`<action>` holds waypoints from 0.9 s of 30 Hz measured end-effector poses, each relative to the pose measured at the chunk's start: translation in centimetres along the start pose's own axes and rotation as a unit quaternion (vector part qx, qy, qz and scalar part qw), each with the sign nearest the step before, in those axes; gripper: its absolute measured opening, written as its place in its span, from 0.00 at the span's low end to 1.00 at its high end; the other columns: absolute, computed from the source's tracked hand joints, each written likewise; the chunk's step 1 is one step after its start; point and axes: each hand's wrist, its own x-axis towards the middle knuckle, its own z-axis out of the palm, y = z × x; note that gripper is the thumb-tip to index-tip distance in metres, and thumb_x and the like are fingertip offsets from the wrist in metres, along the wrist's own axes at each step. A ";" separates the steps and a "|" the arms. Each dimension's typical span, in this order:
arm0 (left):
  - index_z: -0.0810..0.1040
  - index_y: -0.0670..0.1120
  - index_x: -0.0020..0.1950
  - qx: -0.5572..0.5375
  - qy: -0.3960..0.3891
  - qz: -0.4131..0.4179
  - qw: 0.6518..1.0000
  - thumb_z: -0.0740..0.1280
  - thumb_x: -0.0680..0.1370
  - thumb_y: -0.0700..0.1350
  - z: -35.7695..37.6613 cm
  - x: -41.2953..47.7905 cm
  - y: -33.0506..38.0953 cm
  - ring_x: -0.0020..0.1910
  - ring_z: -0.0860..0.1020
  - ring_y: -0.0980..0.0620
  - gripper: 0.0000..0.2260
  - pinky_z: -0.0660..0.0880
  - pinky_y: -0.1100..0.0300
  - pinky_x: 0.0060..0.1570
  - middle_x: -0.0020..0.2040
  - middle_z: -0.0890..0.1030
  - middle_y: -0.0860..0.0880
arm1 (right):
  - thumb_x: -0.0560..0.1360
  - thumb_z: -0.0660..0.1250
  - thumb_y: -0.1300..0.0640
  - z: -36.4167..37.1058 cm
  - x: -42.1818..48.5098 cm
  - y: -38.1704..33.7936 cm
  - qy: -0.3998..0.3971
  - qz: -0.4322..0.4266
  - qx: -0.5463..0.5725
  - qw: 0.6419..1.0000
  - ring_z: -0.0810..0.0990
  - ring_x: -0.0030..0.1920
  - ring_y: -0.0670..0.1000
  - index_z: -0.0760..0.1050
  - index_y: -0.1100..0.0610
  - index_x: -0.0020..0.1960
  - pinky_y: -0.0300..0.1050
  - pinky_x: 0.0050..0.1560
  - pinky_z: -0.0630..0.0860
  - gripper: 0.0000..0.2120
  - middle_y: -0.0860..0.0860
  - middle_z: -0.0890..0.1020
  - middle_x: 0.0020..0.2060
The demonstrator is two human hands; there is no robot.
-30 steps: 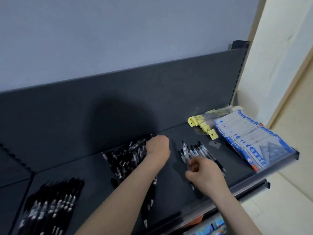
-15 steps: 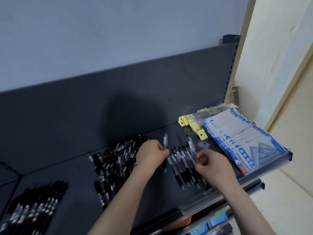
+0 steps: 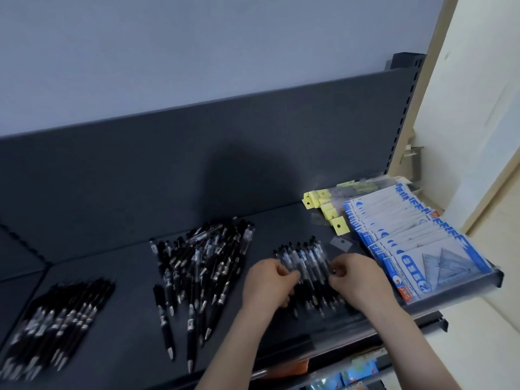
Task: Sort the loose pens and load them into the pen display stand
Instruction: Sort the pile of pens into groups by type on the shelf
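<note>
On the dark shelf (image 3: 132, 319), the curled left hand (image 3: 267, 285) and curled right hand (image 3: 356, 277) grip the row of pens (image 3: 305, 260) between them.

Our left forearm enters at the bottom edge and runs toward 1 o'clock. Our right forearm enters further right and runs toward 11 o'clock, so the two converge. Both are bare. Our left hand (image 3: 267, 282) lies back-up, fingers curled toward 3 o'clock, tips gripping the left edge of the row of pens (image 3: 305, 263). Our right hand (image 3: 357, 277), at 3 o'clock of the left, lies back-up, fingers curled toward 9 o'clock, pinching the row's right edge. The hands do not touch.
</note>
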 end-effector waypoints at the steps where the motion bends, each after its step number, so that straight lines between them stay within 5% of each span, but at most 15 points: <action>1: 0.78 0.45 0.39 0.003 0.006 0.000 1.000 0.69 0.74 0.50 0.0 -0.1 0.0 0.25 0.79 0.52 0.09 0.82 0.54 0.36 0.30 0.83 0.49 | 0.71 0.69 0.55 0.0 0.0 0.1 0.001 -0.004 0.000 1.000 0.81 0.43 0.49 0.82 0.53 0.48 0.42 0.43 0.77 0.07 0.48 0.84 0.42; 10: 0.77 0.51 0.41 0.040 0.047 0.035 0.997 0.69 0.73 0.53 -1.2 -1.3 -0.8 0.36 0.82 0.50 0.07 0.81 0.50 0.41 0.36 0.82 0.51 | 0.72 0.68 0.56 0.1 -0.2 -0.6 0.023 -0.020 0.032 0.999 0.81 0.47 0.50 0.80 0.52 0.56 0.41 0.47 0.75 0.13 0.48 0.84 0.46; 15: 0.78 0.52 0.42 0.046 0.092 0.052 0.993 0.69 0.74 0.53 -3.7 -2.5 -2.1 0.37 0.80 0.55 0.06 0.77 0.59 0.39 0.35 0.80 0.54 | 0.71 0.67 0.57 1.2 -0.5 -3.6 0.028 -0.042 0.061 0.997 0.80 0.44 0.51 0.81 0.50 0.51 0.43 0.45 0.76 0.10 0.47 0.83 0.40; 27: 0.79 0.54 0.38 0.012 0.232 -0.024 0.972 0.70 0.74 0.48 -13.9 -6.0 -10.3 0.35 0.79 0.56 0.04 0.76 0.59 0.35 0.33 0.80 0.55 | 0.73 0.67 0.56 7.7 -2.1 -11.6 -0.061 -0.112 0.077 0.989 0.80 0.48 0.47 0.79 0.52 0.57 0.37 0.46 0.73 0.12 0.45 0.81 0.43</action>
